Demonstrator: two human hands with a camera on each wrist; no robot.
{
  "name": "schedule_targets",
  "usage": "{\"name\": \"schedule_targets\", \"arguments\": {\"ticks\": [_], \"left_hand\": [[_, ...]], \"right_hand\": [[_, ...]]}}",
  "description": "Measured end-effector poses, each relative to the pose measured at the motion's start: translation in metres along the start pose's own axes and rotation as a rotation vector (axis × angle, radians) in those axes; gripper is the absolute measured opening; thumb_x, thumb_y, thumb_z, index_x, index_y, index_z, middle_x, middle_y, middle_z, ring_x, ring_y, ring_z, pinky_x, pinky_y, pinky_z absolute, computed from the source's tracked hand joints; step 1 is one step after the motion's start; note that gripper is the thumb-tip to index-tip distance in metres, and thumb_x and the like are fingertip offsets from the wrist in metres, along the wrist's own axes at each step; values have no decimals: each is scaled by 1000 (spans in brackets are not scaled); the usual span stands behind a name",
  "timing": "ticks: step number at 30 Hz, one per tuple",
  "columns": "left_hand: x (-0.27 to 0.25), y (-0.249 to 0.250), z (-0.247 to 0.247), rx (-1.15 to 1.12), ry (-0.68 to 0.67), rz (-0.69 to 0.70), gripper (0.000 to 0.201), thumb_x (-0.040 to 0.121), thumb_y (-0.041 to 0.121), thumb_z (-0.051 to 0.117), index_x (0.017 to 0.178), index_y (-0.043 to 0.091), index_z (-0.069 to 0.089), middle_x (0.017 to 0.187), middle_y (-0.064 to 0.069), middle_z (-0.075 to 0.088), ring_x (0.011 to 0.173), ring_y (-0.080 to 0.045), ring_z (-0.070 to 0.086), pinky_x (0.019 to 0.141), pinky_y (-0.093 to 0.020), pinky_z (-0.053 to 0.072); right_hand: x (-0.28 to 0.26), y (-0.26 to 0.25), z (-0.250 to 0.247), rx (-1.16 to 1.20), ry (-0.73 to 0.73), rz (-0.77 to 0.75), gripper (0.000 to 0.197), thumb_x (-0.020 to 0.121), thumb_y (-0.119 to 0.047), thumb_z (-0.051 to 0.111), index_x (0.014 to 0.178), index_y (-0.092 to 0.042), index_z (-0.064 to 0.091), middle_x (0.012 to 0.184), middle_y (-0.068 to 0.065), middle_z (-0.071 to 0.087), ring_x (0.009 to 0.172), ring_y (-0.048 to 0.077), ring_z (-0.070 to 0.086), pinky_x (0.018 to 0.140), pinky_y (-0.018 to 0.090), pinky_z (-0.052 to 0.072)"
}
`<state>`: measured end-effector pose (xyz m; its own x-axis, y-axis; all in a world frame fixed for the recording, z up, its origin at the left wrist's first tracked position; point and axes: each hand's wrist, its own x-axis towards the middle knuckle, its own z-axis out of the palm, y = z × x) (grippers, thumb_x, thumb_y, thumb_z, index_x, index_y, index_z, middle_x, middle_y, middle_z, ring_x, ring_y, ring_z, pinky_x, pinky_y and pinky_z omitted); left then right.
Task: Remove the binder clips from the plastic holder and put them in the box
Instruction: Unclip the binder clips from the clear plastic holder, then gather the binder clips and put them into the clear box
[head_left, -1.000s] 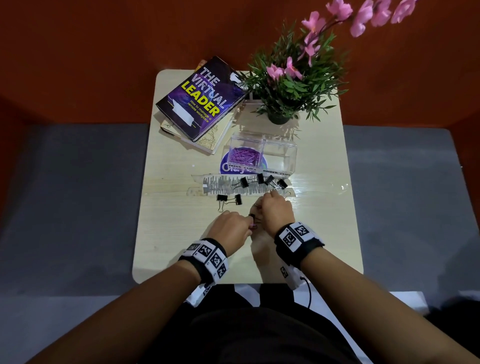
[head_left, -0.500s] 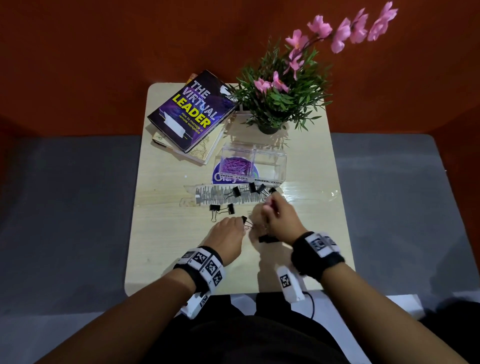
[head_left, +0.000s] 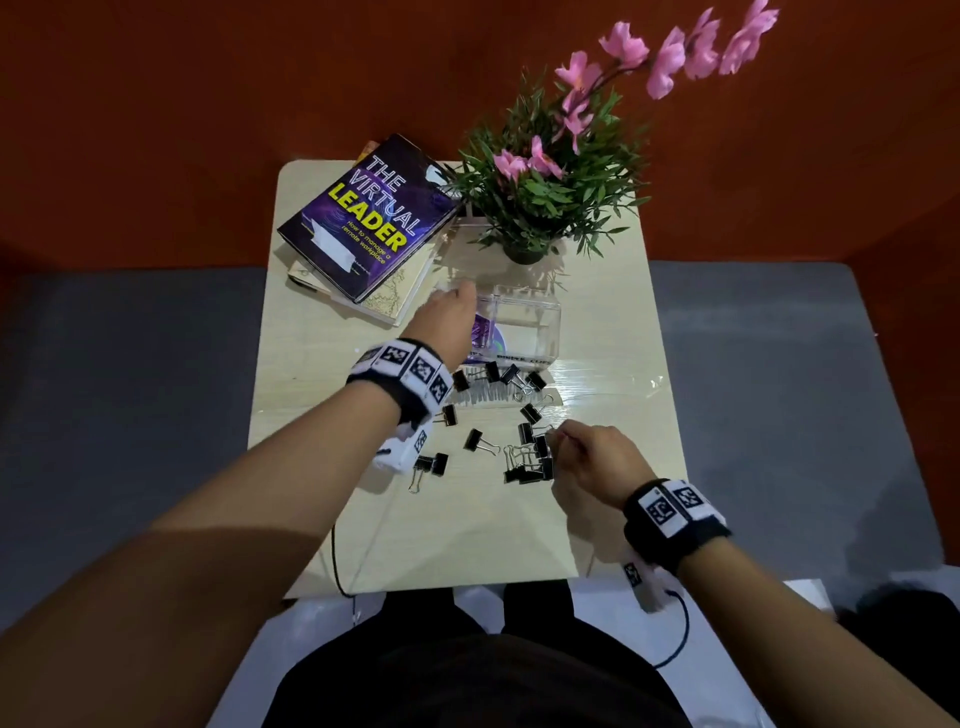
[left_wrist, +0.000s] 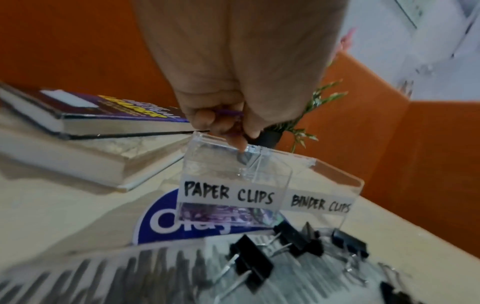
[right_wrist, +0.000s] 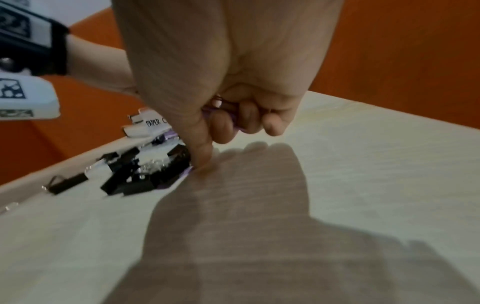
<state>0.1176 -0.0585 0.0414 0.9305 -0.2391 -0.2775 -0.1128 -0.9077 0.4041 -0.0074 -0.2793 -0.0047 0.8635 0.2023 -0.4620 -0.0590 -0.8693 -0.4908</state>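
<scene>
A clear two-part box (head_left: 535, 322) stands mid-table, labelled PAPER CLIPS and BINDER CLIPS (left_wrist: 233, 168). My left hand (head_left: 460, 299) hovers over its paper-clip side, fingers curled round purple paper clips (left_wrist: 228, 112), one fingertip on the rim. Black binder clips (head_left: 511, 374) sit on the clear plastic holder (head_left: 488, 397) in front of the box. More binder clips (head_left: 530, 462) lie loose in a heap nearer me. My right hand (head_left: 563, 439) is beside that heap, fingers curled round purple paper clips (right_wrist: 233, 120), one finger (right_wrist: 202, 158) pressed to the table.
Two stacked books (head_left: 363, 218) lie at the back left and a potted plant with pink flowers (head_left: 535, 208) stands behind the box. A blue round sticker (left_wrist: 155, 222) shows under the box. A black cable (head_left: 337, 561) hangs at the table's near edge.
My left hand has left the right hand and reached forward to the box. The right hand drew back slightly to the right, uncovering a heap of loose binder clips.
</scene>
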Motion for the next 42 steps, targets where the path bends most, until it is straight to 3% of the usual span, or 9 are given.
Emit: {"name": "schedule_targets", "arguments": {"ticks": [3, 9, 16, 22, 27, 30, 36, 39, 42], "left_hand": [[6, 0, 10, 90, -48, 51, 39, 84, -15, 42, 119, 0, 46, 111, -23, 62, 107, -38, 52, 88, -46, 47], [-2, -15, 17, -51, 17, 79, 40, 87, 0, 60, 126, 7, 52, 131, -15, 56, 117, -34, 53, 101, -43, 45], [-25, -28, 21, -31, 86, 152, 25, 92, 18, 58, 114, 6, 59, 119, -12, 58, 115, -29, 48, 100, -39, 41], [-59, -44, 18, -122, 244, 101, 17, 90, 15, 61, 106, 11, 64, 110, -8, 60, 110, -26, 49, 96, -41, 44], [-85, -62, 17, -161, 200, 23, 15, 91, 12, 58, 104, 14, 63, 104, -5, 60, 100, -24, 50, 87, -43, 48], [-99, -64, 25, -142, 46, -17, 28, 88, 16, 62, 116, 17, 58, 117, -6, 57, 110, -25, 49, 93, -44, 47], [-121, -57, 55, 25, -271, -99, 104, 64, 48, 82, 145, 17, 24, 153, -6, 19, 136, -29, 24, 110, -43, 37], [-122, -55, 63, 88, -266, -70, 106, 62, 48, 83, 145, 18, 24, 154, -8, 16, 136, -31, 22, 109, -42, 37], [-121, -53, 66, 59, -242, -69, 99, 65, 44, 82, 145, 25, 27, 149, -4, 22, 131, -28, 27, 104, -40, 40]], "right_hand": [[0, -6, -2, -120, -38, -6, 6, 85, -18, 53, 84, -21, 58, 71, 9, 59, 65, 32, 52, 55, 31, 33], [-3, -13, -11, -335, -68, -49, 14, 83, -16, 52, 94, -13, 60, 86, 15, 68, 78, 37, 61, 62, 33, 38], [0, -22, -7, -208, -56, 41, 13, 79, -23, 60, 88, -18, 53, 84, 14, 68, 77, 38, 61, 60, 31, 35], [3, -29, -24, -351, -187, 137, 2, 84, -16, 54, 82, -17, 55, 94, 11, 69, 85, 33, 62, 66, 33, 41], [37, -93, -78, -328, 65, -19, 10, 86, -21, 59, 84, -12, 54, 80, 12, 65, 74, 33, 60, 59, 33, 42], [74, -144, -83, -333, 134, -134, 10, 86, -10, 53, 95, -9, 55, 83, 12, 64, 75, 32, 59, 62, 35, 44], [111, -171, -49, -379, -73, -194, 37, 76, 3, 52, 111, -6, 53, 116, 18, 55, 104, 38, 58, 83, 44, 54], [97, -153, -43, -274, 10, -240, 51, 74, 5, 53, 120, -16, 53, 126, 11, 54, 108, 32, 57, 81, 43, 56], [70, -120, -37, -159, 113, -244, 33, 80, -2, 56, 109, -18, 62, 114, 4, 61, 95, 27, 62, 71, 32, 49]]}}
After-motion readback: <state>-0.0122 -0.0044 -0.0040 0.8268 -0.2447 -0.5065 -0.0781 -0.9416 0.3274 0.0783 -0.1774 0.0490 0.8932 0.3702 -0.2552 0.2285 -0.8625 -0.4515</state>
